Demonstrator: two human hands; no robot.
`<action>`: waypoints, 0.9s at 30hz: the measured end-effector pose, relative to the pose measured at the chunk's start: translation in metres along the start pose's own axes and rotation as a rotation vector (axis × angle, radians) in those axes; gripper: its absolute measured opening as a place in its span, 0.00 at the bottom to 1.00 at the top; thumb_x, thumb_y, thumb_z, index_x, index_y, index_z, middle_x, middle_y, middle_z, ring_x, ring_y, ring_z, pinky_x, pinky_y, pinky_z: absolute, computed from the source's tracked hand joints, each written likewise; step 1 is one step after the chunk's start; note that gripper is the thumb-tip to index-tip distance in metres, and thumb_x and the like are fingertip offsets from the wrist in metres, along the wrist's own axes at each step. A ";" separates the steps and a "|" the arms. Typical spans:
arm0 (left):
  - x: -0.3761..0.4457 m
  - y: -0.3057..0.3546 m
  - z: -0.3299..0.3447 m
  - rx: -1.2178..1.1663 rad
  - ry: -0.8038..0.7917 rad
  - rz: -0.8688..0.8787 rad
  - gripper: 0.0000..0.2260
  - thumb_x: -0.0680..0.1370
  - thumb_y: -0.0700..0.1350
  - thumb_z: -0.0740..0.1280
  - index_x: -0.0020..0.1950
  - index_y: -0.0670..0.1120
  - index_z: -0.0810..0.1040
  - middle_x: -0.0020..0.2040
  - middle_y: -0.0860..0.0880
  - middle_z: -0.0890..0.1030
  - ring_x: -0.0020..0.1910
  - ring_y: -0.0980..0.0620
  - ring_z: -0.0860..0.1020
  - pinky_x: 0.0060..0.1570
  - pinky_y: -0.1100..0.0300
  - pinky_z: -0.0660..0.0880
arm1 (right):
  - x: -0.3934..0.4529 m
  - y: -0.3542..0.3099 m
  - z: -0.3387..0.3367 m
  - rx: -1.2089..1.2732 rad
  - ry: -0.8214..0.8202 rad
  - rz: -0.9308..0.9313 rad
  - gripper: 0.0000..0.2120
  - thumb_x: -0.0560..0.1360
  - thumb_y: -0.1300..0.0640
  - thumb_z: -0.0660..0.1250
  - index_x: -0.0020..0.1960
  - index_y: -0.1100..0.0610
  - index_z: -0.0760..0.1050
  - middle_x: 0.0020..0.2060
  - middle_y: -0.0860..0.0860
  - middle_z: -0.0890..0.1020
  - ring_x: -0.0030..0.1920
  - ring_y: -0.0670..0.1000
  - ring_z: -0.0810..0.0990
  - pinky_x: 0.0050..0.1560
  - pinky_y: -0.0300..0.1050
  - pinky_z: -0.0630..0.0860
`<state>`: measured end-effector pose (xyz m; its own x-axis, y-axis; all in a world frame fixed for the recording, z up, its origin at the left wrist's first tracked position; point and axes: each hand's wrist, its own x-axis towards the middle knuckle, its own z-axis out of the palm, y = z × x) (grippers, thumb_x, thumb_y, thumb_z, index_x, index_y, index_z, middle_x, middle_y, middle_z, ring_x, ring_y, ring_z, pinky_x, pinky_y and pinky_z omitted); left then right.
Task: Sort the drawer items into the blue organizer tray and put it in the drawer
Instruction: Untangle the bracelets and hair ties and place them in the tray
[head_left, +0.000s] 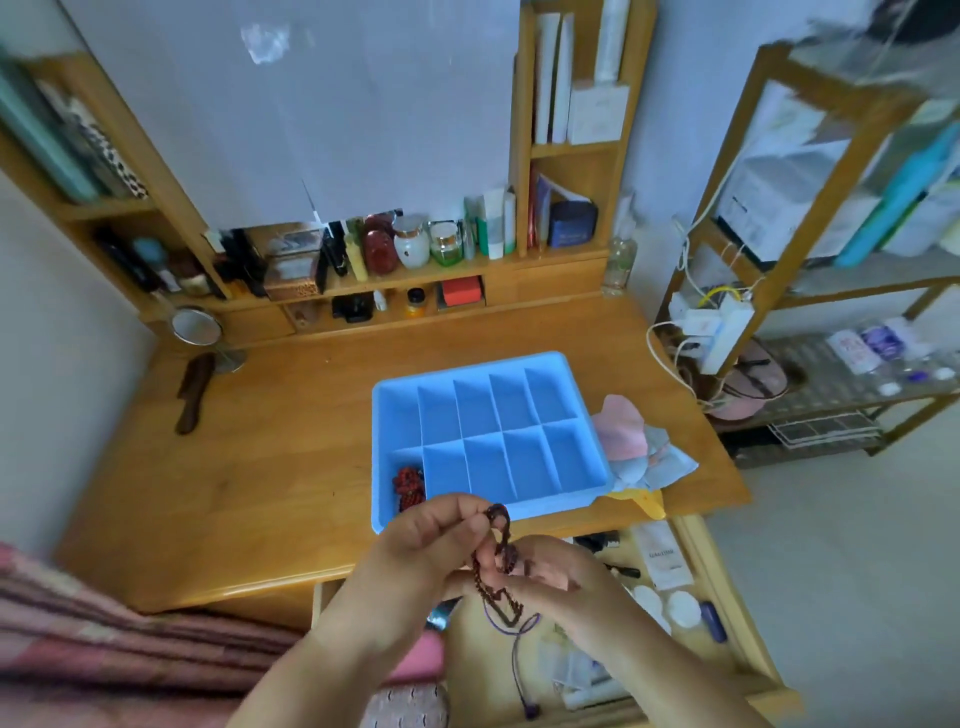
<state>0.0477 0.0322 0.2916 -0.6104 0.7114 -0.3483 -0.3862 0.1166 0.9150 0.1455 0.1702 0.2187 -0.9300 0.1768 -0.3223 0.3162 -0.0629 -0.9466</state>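
Over on the left of the bench (249, 467) there's a dark comb (193, 393) and a little round mirror (196, 327), well clear of the action. Your left hand (426, 535) pinches the top of a dark beaded string (498, 561) while your right hand (550, 571) curls around the lower loops, both hovering over the open drawer (691, 613), just in front of the blue organizer tray (488, 436). Heads up: that purple cord tail (519, 654) dangles low, so it could snag on the drawer clutter or tangle as you lift. The tray sits on the bench, mostly bare compartments, with red beads (408, 483) in its near-left slot. Crumpled cloths (639, 441) touch its right edge and might get dragged along later.
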 end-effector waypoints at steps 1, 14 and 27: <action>0.001 0.007 -0.002 -0.023 0.009 -0.004 0.06 0.74 0.43 0.68 0.38 0.45 0.81 0.32 0.45 0.75 0.31 0.47 0.76 0.37 0.56 0.78 | 0.001 -0.008 0.002 0.048 -0.021 -0.002 0.06 0.75 0.62 0.68 0.51 0.59 0.79 0.48 0.49 0.85 0.54 0.47 0.81 0.58 0.41 0.72; 0.016 0.020 -0.060 0.023 0.256 -0.147 0.03 0.78 0.34 0.63 0.49 0.39 0.76 0.36 0.44 0.79 0.30 0.51 0.78 0.30 0.59 0.77 | 0.019 -0.084 0.020 0.543 0.090 0.091 0.12 0.70 0.56 0.63 0.49 0.62 0.77 0.38 0.58 0.83 0.39 0.52 0.82 0.42 0.46 0.78; 0.022 0.027 -0.064 0.411 0.092 0.030 0.03 0.74 0.40 0.71 0.40 0.44 0.83 0.34 0.49 0.84 0.35 0.57 0.80 0.39 0.66 0.75 | 0.040 -0.100 0.048 0.052 0.156 0.175 0.10 0.79 0.63 0.60 0.42 0.62 0.78 0.36 0.54 0.81 0.35 0.46 0.81 0.37 0.35 0.76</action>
<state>-0.0205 0.0070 0.2951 -0.6837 0.6560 -0.3198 -0.0705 0.3767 0.9236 0.0681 0.1366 0.3010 -0.8204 0.3080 -0.4818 0.4560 -0.1558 -0.8762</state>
